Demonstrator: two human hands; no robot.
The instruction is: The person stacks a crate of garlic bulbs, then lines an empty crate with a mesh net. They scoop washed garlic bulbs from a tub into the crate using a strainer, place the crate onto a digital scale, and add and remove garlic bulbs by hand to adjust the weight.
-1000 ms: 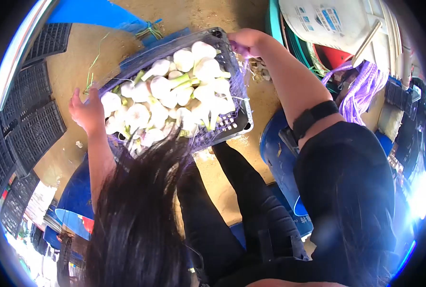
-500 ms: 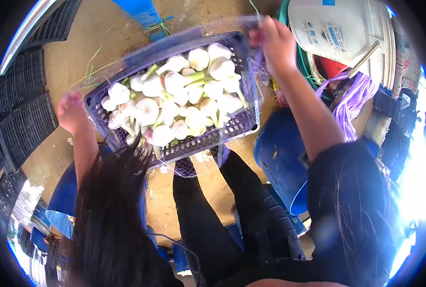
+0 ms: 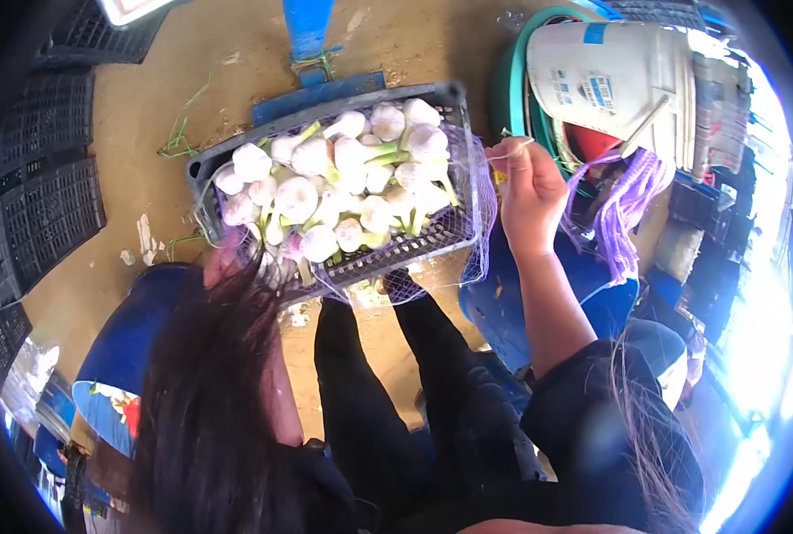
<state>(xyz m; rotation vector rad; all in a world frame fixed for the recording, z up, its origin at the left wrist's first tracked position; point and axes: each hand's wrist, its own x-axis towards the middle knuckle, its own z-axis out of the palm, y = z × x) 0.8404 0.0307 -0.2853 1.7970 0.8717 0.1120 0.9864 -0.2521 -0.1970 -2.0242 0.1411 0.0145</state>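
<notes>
A black plastic crate (image 3: 401, 249) full of white garlic bulbs (image 3: 297, 199) with green stems sits tilted in front of me. Purple mesh netting (image 3: 483, 209) hangs around its right end and along its near side. Beyond the crate's right end, my right hand (image 3: 536, 191) pinches a thin string that runs to the netting. Down by the near left corner is my left hand (image 3: 225, 264), blurred and partly covered by dark hair, so its fingers are unclear.
A blue post (image 3: 308, 31) stands behind the crate. To the right are a white bucket (image 3: 605, 89), a green tub (image 3: 510, 84) and a bundle of purple netting (image 3: 623, 214). Blue barrels (image 3: 134, 325) flank my legs. Black crates (image 3: 49, 214) line the left.
My left hand has moved from the far left corner toward me, to the crate's near left corner. My right hand has dropped lower, and the netting no longer stretches over the crate's far edge.
</notes>
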